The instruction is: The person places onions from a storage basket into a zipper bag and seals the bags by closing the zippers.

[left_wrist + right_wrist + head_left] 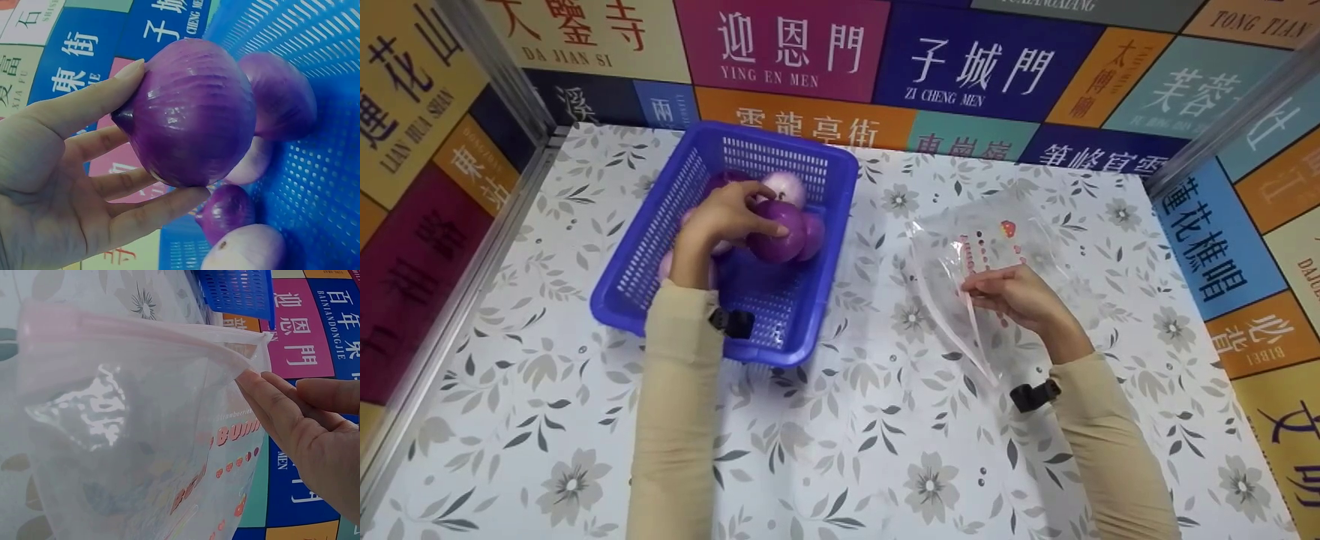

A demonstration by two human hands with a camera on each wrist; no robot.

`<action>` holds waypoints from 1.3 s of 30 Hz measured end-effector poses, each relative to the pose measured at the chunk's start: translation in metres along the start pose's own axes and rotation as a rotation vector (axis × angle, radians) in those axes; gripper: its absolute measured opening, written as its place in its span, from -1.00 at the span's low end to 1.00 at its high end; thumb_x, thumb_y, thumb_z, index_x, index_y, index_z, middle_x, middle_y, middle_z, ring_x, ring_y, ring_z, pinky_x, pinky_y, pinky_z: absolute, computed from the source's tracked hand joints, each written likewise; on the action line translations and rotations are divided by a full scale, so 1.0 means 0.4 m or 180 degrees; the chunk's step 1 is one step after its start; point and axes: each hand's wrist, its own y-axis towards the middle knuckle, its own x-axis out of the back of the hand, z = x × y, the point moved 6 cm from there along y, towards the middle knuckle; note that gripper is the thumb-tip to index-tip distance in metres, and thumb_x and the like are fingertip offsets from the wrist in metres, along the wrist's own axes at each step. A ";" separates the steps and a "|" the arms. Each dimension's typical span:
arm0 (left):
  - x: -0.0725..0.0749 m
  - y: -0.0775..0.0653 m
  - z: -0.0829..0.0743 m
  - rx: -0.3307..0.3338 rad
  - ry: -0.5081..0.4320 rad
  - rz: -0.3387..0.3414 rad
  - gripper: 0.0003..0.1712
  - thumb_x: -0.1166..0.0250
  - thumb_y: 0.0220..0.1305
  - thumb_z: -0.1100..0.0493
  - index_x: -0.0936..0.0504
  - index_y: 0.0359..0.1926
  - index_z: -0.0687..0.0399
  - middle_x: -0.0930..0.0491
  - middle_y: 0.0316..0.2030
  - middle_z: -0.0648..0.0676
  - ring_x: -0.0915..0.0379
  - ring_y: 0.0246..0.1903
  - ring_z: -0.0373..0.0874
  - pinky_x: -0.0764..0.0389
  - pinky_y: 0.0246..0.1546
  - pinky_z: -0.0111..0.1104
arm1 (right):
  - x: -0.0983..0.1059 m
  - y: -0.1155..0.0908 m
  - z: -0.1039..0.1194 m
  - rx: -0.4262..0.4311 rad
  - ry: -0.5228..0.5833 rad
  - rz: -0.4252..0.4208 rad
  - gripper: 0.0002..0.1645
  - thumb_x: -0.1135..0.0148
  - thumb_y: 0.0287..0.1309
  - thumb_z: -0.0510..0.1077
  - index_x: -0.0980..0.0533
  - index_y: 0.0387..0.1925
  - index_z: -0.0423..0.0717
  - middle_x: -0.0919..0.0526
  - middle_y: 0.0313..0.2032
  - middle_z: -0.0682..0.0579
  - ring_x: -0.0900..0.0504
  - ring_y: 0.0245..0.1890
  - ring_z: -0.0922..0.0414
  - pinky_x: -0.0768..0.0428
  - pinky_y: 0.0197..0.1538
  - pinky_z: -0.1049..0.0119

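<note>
A flower-patterned table (885, 450) fills the scene, walled by coloured sign panels (982, 64) at the far side. On its far left stands a blue basket (825, 247) of purple onions. To the right lies a clear zip bag (982, 247) with red print, mouth facing left. The left hand (720, 225) is inside the basket, fingers curled round one purple onion (776, 232), lifted above the other onions (281, 95). The right hand (1016, 296) pinches the bag's near rim, holding the mouth open.
</note>
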 end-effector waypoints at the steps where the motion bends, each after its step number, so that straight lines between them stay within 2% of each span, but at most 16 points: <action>1: -0.002 -0.002 -0.005 -0.0018 -0.0029 -0.0012 -0.24 -0.43 -0.05 0.01 -0.38 0.18 0.10 -0.45 0.03 0.18 -0.40 -0.10 0.03 -0.55 -0.13 -0.19 | 0.000 0.000 0.000 0.0002 0.0005 -0.0001 -0.74 0.08 0.20 -0.47 -0.57 -0.30 -0.43 -0.64 -0.38 -0.07 -0.62 -0.33 0.16 -0.59 -0.20 0.40; 5: -0.013 -0.008 -0.024 -0.0084 -0.0128 -0.0019 -0.24 -0.42 -0.03 0.00 -0.37 0.19 0.10 -0.46 0.01 0.18 -0.42 -0.13 0.03 -0.57 -0.17 -0.19 | 0.001 -0.001 0.001 0.0009 -0.0017 -0.0008 -0.75 0.08 0.20 -0.48 -0.56 -0.29 -0.45 -0.64 -0.39 -0.07 -0.62 -0.33 0.16 -0.59 -0.20 0.40; 10: -0.018 -0.014 -0.053 -0.0315 0.0075 -0.0087 -0.25 -0.42 -0.03 0.00 -0.38 0.18 0.13 -0.48 -0.01 0.21 -0.44 -0.13 0.03 -0.58 -0.19 -0.18 | 0.002 -0.002 0.002 0.0024 -0.0088 -0.0020 -0.77 0.08 0.21 -0.47 -0.51 -0.23 -0.52 -0.64 -0.37 -0.08 -0.62 -0.31 0.15 -0.59 -0.18 0.39; 18: -0.032 -0.022 -0.096 -0.0550 0.0295 -0.0167 -0.33 -0.42 -0.03 0.01 -0.42 0.11 0.10 -0.48 0.01 0.17 -0.39 -0.06 0.01 -0.51 -0.08 -0.19 | 0.003 -0.003 0.003 0.0028 -0.0191 -0.0048 -0.73 0.09 0.21 -0.45 -0.41 -0.13 -0.62 -0.64 -0.36 -0.07 -0.62 -0.29 0.14 -0.58 -0.15 0.37; 30: -0.062 -0.017 -0.133 -0.0647 0.0388 -0.0151 -0.33 -0.41 -0.01 0.01 -0.44 0.12 0.17 -0.44 0.03 0.16 -0.32 0.02 -0.03 -0.35 0.10 -0.23 | 0.005 -0.004 0.003 0.0038 -0.0182 -0.0055 -0.72 0.09 0.21 -0.46 -0.40 -0.11 -0.63 -0.64 -0.35 -0.07 -0.62 -0.28 0.13 -0.58 -0.13 0.35; 39: -0.085 -0.017 -0.164 -0.0763 0.0517 -0.0086 -0.29 -0.39 0.01 0.01 -0.40 0.16 0.21 -0.45 0.06 0.18 -0.33 0.06 0.00 -0.31 0.14 -0.26 | 0.000 -0.005 0.008 0.0054 -0.0179 -0.0032 -0.74 0.09 0.21 -0.46 -0.42 -0.13 -0.61 -0.64 -0.36 -0.06 -0.62 -0.28 0.14 -0.58 -0.13 0.35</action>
